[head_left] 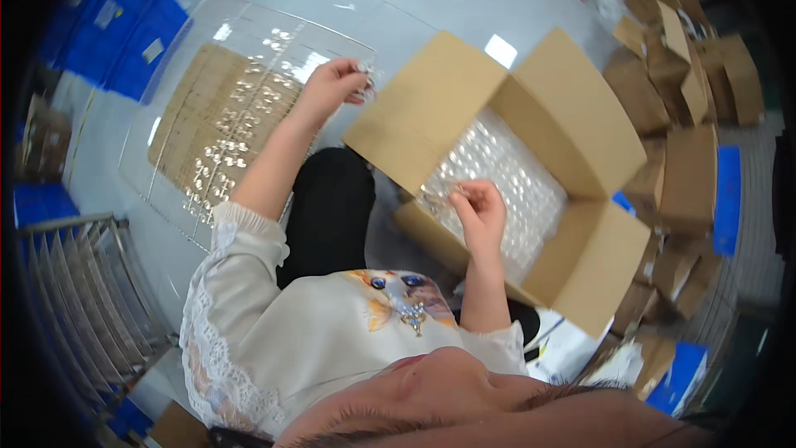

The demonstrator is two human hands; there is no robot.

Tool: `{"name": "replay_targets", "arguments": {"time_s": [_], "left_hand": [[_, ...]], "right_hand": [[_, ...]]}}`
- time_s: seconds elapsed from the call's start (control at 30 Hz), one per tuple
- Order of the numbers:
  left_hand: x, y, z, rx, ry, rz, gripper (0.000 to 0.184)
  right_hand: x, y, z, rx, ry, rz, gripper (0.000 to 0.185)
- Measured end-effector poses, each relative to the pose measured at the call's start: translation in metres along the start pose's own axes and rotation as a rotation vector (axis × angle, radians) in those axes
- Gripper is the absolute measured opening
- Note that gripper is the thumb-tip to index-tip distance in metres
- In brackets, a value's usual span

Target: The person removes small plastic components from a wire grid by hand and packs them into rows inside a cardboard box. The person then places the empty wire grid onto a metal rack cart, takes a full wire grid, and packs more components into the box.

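Note:
My left hand is raised between the wire rack and the box, its fingers closed on small shiny pieces whose kind I cannot make out. At the near left side of the open cardboard box, my right hand pinches a small shiny piece over the clear bubbled plastic inside. To the left, a wire rack lies low over a brown cardboard sheet. Rows of small shiny curved pieces sit on that rack.
Blue bins stand at the upper left. A rack of stacked trays is at the lower left. Several cardboard boxes crowd the right side. My bent knee is between the wire rack and the open box.

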State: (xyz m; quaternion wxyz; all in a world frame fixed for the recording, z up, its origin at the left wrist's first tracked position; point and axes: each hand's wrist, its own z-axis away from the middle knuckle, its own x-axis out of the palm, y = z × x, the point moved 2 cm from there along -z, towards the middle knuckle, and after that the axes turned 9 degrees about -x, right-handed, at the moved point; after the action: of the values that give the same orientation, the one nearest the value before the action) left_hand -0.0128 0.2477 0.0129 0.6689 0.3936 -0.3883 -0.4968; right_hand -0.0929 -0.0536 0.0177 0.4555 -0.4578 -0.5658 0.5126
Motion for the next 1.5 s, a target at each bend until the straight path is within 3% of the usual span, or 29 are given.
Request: {"name": "replay_targets", "arguments": {"time_s": [0.17, 0.27, 0.63, 0.8, 0.93, 1.13, 1.27, 1.43, 1.5], "left_hand": [[0.093, -0.018, 0.068, -0.067, -0.344, 0.016, 0.02], [0.119, -0.03, 0.086, -0.087, -0.476, 0.003, 0.024], [0.157, -0.035, 0.127, -0.113, -0.476, 0.064, 0.028], [0.169, -0.038, 0.136, 0.035, -0.485, 0.047, 0.031], [0.174, -0.041, 0.127, 0.129, -0.496, -0.291, 0.039], [0.193, -0.035, 0.104, 0.263, -0.545, -0.292, 0.044], [0.19, -0.054, 0.066, 0.323, -0.415, -0.257, 0.044], [0.182, -0.056, 0.037, 0.022, -0.463, -0.105, 0.04], [0.183, -0.053, 0.032, 0.012, -0.47, -0.107, 0.039]], "right_hand": [[0.009, -0.042, -0.002, -0.255, -0.01, 0.054, 0.019], [0.002, -0.057, 0.003, -0.257, 0.029, 0.192, 0.02], [-0.032, -0.058, 0.03, -0.26, 0.096, 0.285, 0.019], [-0.042, -0.059, 0.034, -0.168, 0.141, 0.31, 0.018], [-0.054, -0.054, 0.026, -0.337, 0.035, 0.424, 0.02], [-0.086, -0.043, 0.004, -0.098, -0.044, 0.241, 0.019], [-0.12, 0.026, -0.012, 0.117, -0.015, 0.083, 0.017], [-0.134, 0.117, -0.001, 0.484, -0.296, 0.427, 0.016], [-0.134, 0.14, 0.0, 0.511, -0.32, 0.418, 0.016]]}}
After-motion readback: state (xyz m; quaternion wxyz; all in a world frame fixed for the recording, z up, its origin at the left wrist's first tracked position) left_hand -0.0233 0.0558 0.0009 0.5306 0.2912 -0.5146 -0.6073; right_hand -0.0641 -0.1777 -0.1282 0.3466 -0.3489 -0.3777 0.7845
